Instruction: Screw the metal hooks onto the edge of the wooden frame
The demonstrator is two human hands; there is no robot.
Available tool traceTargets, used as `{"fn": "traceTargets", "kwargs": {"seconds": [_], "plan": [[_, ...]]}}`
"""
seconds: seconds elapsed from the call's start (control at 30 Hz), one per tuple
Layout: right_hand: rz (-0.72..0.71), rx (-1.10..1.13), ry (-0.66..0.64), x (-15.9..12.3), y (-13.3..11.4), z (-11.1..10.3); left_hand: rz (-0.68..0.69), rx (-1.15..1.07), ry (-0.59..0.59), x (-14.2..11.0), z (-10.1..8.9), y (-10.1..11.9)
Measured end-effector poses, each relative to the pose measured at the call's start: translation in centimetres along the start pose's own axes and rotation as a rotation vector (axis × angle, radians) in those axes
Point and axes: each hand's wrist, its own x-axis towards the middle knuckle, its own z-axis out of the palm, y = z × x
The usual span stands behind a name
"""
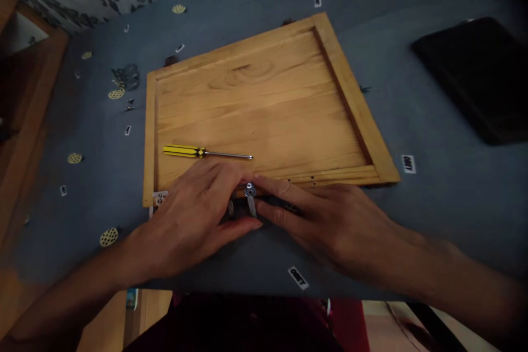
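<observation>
At the near edge of the wooden panel (247,104) on the counter (371,0), the left hand (187,217) and right hand (346,225) surround a metal fitting (251,204), apparently positioning it, though whether either grips it cannot be told; next, it needs steady alignment.

The bare left hand (185,214) is bent palm down, its thumb stretched toward the other hand. The bare right hand (342,220) points its extended fingers leftward. Both forearms come inward from the sides.
</observation>
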Motion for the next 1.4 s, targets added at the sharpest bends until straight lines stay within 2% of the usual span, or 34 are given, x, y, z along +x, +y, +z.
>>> {"fn": "traceTargets", "kwargs": {"seconds": [0.13, 0.5, 0.77, 0.97, 1.17, 1.3, 1.4], "plan": [[0.011, -0.012, -0.014, 0.0, 0.0, 0.0, -0.028, -0.019, -0.005, 0.0, 0.1, 0.0], [0.013, -0.015, 0.108, -0.1, -0.2, 0.1, -0.059, -0.017, 0.025, -0.1, 0.2, 0.0], [0.032, 0.016, 0.063, 0.0, -0.3, 0.3, -0.061, -0.013, 0.034, -0.2, 0.2, 0.0], [0.007, 0.012, 0.102, -0.1, -0.1, 0.6, -0.073, -0.029, 0.027, -0.2, 0.3, -0.2], [-0.032, -0.047, 0.073, -0.2, 0.1, 0.5, -0.049, -0.020, 0.012, -0.1, 0.3, -0.2], [-0.028, -0.081, 0.072, -0.2, 0.0, 0.3, -0.043, -0.063, 0.009, -0.2, -0.7, -0.4], [-0.033, -0.103, 0.076, -0.3, -0.1, 0.3, -0.096, -0.121, 0.124, -0.4, -2.3, -0.9]]}}
